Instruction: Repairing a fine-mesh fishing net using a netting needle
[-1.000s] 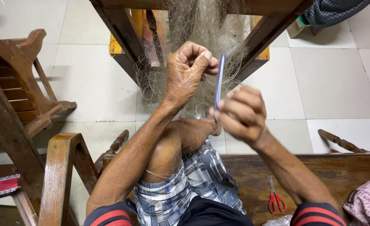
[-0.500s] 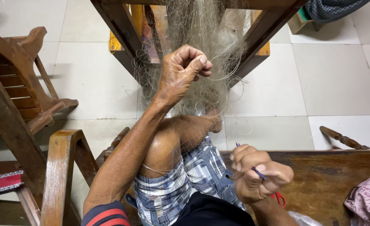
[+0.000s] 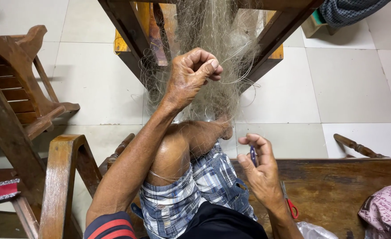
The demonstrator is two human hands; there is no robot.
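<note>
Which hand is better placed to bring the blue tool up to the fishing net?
Probably the right hand: it holds the blue netting tool. The left hand is fisted on the fishing net, holding it.

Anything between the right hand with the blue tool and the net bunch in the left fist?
Nothing visible. The right hand with the blue tool sits below the netting gripped by the left hand; only the raised knee lies left of that path.

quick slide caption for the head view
Left hand grips a fishing net; right hand holds a blue tool over a bench.
</note>
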